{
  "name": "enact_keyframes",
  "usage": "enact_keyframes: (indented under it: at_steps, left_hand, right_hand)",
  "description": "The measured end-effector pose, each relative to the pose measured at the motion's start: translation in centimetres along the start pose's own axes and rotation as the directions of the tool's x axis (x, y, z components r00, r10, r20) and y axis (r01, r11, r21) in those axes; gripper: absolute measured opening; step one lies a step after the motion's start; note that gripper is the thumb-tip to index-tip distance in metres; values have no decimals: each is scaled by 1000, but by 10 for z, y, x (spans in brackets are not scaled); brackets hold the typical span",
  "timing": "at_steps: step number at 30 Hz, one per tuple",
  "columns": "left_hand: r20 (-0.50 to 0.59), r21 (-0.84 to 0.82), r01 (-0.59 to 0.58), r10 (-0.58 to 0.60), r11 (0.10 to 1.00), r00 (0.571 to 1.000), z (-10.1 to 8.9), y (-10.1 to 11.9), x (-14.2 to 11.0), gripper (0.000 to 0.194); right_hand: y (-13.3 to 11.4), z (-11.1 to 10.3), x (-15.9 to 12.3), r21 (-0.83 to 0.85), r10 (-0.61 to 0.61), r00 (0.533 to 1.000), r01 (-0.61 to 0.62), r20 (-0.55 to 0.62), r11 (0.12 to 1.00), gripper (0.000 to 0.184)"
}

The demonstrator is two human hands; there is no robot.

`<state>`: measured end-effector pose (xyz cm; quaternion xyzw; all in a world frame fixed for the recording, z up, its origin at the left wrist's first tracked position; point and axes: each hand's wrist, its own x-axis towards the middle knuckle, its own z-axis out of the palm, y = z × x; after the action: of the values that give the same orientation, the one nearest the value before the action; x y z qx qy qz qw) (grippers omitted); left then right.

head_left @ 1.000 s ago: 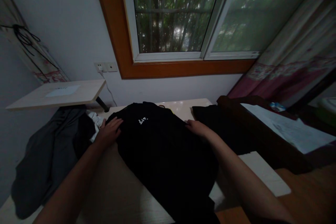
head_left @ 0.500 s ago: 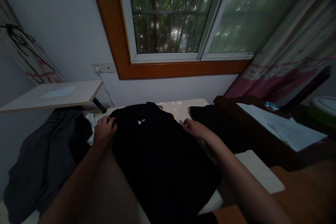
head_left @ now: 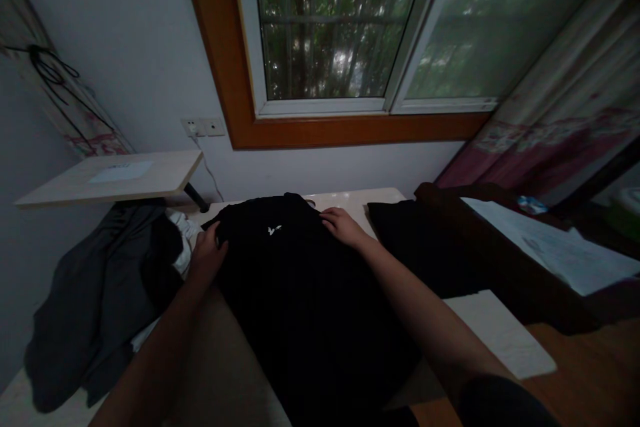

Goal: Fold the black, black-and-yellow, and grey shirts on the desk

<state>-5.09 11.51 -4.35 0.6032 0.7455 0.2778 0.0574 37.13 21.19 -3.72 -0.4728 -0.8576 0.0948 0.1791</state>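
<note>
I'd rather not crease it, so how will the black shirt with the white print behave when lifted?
The black shirt will probably sag, since its cloth lies limp and flat on the table. It's likely light for its size, spread in a low layer between the left hand and right hand.

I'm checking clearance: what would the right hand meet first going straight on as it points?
The right hand would likely meet the black shirt first, near its top edge, though depth is unclear.

A pale table [head_left: 230, 373] beneath a spread black garment [head_left: 310, 307], heaped grey clothing [head_left: 95, 307] and dark cloth [head_left: 425, 247].
</note>
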Motion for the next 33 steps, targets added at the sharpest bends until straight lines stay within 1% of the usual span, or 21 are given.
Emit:
enact_keyframes:
  at_steps: [3,7,9,13,17,20,22,24,28,31,33]
  left_hand:
    - [-8,-34,-16,16,999,1000,1,6,7,60]
    - [4,-44,-28,29,999,1000,3,9,13,58]
    - [7,-38,-33,34,999,999,5,8,16,54]
    - [21,-29,-67,68,997,997,7,3,21,46]
    - [24,-30,-92,92,995,995,8,1,30,43]
    - [38,-39,-120,121,992,992,11,3,42,43]
    - [39,-38,-120,122,992,992,15,7,52,44]
    - [37,-36,-111,112,993,993,21,12,63,44]
    - [31,-45,-119,120,992,992,33,28,78,42]
    - [21,-43,-119,120,992,993,38,37,80,42]
    - [12,-38,-109,110,993,994,38,38,77,42]
  right_hand:
    - [1,-2,-2,-53,14,1000,-14,1,999,35]
    - [0,-4,-6,-101,87,996,-88,-24,991,33]
    - [-1,-5,-6,-61,117,993,-117,-14,991,31]
    - [-3,-10,-1,57,155,987,-158,48,986,24]
    - [2,-17,0,39,229,973,-229,6,973,21]
    - [12,-24,-3,1,316,945,-317,-83,948,26]
    - [19,-29,-5,-35,371,915,-381,-157,924,30]
    - [24,-33,-6,-69,403,893,-423,-201,903,32]
    - [27,-37,-5,-95,460,873,-478,-164,873,35]
    - [27,-34,-4,-85,486,864,-499,-130,863,34]
    - [27,-32,-5,-72,504,856,-513,-118,855,34]
